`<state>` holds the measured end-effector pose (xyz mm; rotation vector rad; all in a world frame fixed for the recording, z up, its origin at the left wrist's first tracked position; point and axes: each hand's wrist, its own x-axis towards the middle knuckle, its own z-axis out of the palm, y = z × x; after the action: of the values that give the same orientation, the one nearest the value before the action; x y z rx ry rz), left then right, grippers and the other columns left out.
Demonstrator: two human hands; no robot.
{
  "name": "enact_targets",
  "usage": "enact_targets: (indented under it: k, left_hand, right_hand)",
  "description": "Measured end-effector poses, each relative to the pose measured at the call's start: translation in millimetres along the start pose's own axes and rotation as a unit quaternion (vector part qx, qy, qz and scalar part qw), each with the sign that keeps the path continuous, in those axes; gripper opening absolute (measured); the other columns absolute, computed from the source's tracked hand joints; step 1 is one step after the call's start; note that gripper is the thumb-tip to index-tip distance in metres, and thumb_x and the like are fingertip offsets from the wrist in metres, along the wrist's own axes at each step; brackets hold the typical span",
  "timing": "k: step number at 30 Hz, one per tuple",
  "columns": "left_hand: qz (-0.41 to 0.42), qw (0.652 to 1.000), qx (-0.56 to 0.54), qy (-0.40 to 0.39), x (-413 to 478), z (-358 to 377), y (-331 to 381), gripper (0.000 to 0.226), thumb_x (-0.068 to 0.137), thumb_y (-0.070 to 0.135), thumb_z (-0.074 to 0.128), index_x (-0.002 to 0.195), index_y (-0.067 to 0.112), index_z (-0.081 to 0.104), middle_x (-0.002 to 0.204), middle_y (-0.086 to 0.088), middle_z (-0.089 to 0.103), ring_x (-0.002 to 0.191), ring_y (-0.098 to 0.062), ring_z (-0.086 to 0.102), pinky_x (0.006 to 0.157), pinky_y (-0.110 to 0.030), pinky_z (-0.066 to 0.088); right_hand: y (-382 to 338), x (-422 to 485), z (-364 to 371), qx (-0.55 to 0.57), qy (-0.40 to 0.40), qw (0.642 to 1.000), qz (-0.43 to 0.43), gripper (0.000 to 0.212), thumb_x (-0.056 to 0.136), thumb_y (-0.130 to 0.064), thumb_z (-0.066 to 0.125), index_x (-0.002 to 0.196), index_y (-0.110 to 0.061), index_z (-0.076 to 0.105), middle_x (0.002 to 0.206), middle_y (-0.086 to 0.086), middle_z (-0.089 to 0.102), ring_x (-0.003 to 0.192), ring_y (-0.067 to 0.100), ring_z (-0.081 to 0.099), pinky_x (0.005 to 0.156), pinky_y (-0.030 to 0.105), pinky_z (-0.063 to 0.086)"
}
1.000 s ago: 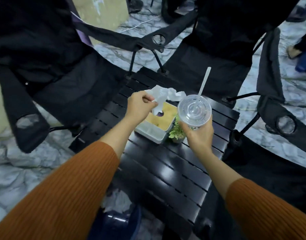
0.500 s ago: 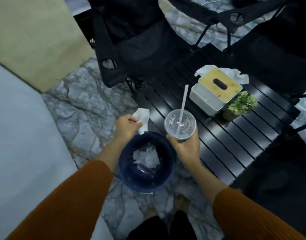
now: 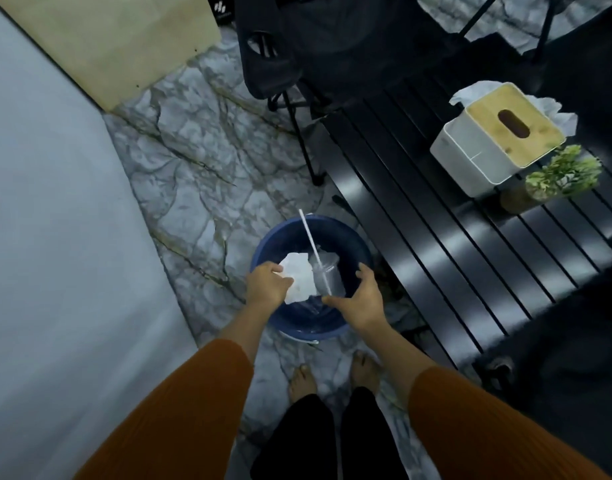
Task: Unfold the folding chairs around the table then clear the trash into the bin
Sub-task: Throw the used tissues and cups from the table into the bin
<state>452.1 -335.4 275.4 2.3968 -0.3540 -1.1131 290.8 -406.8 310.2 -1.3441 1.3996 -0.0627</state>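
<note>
- Landmark: the blue bin stands on the marble floor, just beside the near-left corner of the black slatted tabletop.
- Left hand: positioned over the left rim of the bin, fingers closed on a crumpled white tissue. The tissue hangs over the bin opening.
- Right hand: positioned over the right rim of the bin, fingers and thumb spread open, holding nothing.
- Clear plastic cup: located inside the bin opening, between the two hands and apart from the right hand, tilted. Its white straw projects up and away past the far rim of the bin.
- More white paper lies inside the bin, beyond the cup.
- Beyond and to the right of the bin, on the tabletop: a white tissue box with a wooden lid, loose tissue behind it, and a small potted plant just beside it.
- Beyond the bin, at the far-left side of the tabletop: one black folding chair, unfolded.
- Person's bare feet stand on the floor, just on the near side of the bin.
</note>
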Motion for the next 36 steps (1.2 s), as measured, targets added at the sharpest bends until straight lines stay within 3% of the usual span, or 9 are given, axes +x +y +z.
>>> enact_targets:
  k: [5, 10, 14, 17, 20, 25, 28, 33, 36]
  left_hand:
    - [-0.009, 1.0, 0.014, -0.024, -1, -10, 5, 0.037, 0.086, 0.018, 0.069, 0.119, 0.006, 0.059, 0.113, -0.014, 0.066, 0.102, -0.028, 0.061, 0.082, -0.03, 0.045]
    - [0.021, 1.0, 0.011, -0.012, 1, -30, 49, 0.032, 0.088, 0.016, 0.066, 0.117, 0.005, 0.06, 0.115, -0.015, 0.066, 0.105, -0.028, 0.061, 0.081, -0.027, 0.044]
    - [0.079, 0.997, -0.02, -0.009, 7, -36, 121, 0.029, 0.088, 0.015, 0.065, 0.115, 0.005, 0.061, 0.109, -0.012, 0.067, 0.103, -0.027, 0.063, 0.085, -0.03, 0.05]
    - [0.14, 0.989, -0.043, -0.023, 12, -28, 186, 0.028, 0.087, 0.018, 0.067, 0.113, 0.007, 0.062, 0.101, -0.009, 0.066, 0.098, -0.027, 0.064, 0.091, -0.039, 0.053]
    - [0.214, 0.976, -0.042, -0.028, 18, -8, 254, 0.025, 0.088, 0.019, 0.066, 0.111, 0.011, 0.063, 0.1, -0.006, 0.066, 0.091, -0.022, 0.062, 0.082, -0.034, 0.052]
    - [0.295, 0.955, -0.031, -0.034, 36, 41, 354, 0.022, 0.085, 0.018, 0.068, 0.106, 0.012, 0.066, 0.093, -0.002, 0.064, 0.084, -0.015, 0.059, 0.083, -0.028, 0.049]
    - [0.32, 0.946, -0.017, -0.05, 55, 78, 401, 0.022, 0.084, 0.015, 0.069, 0.105, 0.012, 0.067, 0.094, -0.001, 0.064, 0.08, -0.013, 0.059, 0.085, -0.026, 0.05]
    - [0.347, 0.935, 0.019, -0.066, 93, 140, 460, 0.02, 0.082, 0.013, 0.071, 0.101, 0.015, 0.068, 0.095, 0.001, 0.064, 0.081, -0.012, 0.059, 0.085, -0.029, 0.053]
    - [0.358, 0.93, 0.05, -0.07, 119, 174, 484, 0.021, 0.082, 0.013, 0.071, 0.102, 0.017, 0.069, 0.102, -0.003, 0.066, 0.087, -0.016, 0.06, 0.086, -0.033, 0.053]
  right_hand:
    - [-5, -3, -19, -0.031, -0.006, 0.999, -0.018, 0.076, 0.079, -0.014, 0.076, 0.143, -0.012, 0.035, 0.145, 0.009, 0.043, 0.133, 0.026, 0.042, 0.105, 0.035, 0.04]
    - [-40, 2, -56, -0.041, 0.044, 0.995, -0.08, 0.039, 0.083, -0.015, 0.072, 0.119, -0.011, 0.059, 0.114, 0.007, 0.065, 0.105, 0.017, 0.059, 0.093, 0.028, 0.049]
    - [-79, 11, -100, 0.005, 0.09, 0.988, -0.124, 0.026, 0.085, -0.016, 0.07, 0.109, -0.011, 0.063, 0.097, 0.002, 0.066, 0.09, 0.015, 0.063, 0.073, 0.012, 0.048]
    - [-109, 25, -138, 0.027, 0.138, 0.977, -0.161, 0.019, 0.087, -0.015, 0.067, 0.105, -0.01, 0.065, 0.09, 0.001, 0.066, 0.079, 0.003, 0.06, 0.066, 0.007, 0.046]
    - [-134, 49, -186, 0.06, 0.215, 0.953, -0.206, 0.014, 0.086, -0.011, 0.067, 0.099, -0.006, 0.067, 0.081, 0.002, 0.065, 0.068, -0.003, 0.059, 0.063, 0.006, 0.046]
    - [-154, 100, -279, 0.102, 0.325, 0.919, -0.198, 0.009, 0.087, -0.015, 0.065, 0.095, -0.014, 0.066, 0.081, -0.009, 0.066, 0.072, -0.002, 0.06, 0.07, 0.019, 0.051]
    - [-148, 136, -335, 0.095, 0.361, 0.913, -0.167, 0.013, 0.087, -0.016, 0.062, 0.1, -0.014, 0.064, 0.085, -0.004, 0.066, 0.075, 0.005, 0.061, 0.071, 0.024, 0.051]
    - [-119, 200, -394, 0.062, 0.363, 0.925, -0.095, 0.019, 0.087, -0.013, 0.063, 0.106, -0.013, 0.062, 0.099, 0.002, 0.063, 0.065, 0.005, 0.057, 0.053, 0.017, 0.046]
    - [-102, 240, -403, 0.043, 0.347, 0.934, -0.067, 0.022, 0.087, -0.013, 0.063, 0.108, -0.018, 0.063, 0.107, 0.002, 0.063, 0.072, 0.013, 0.06, 0.068, 0.028, 0.048]
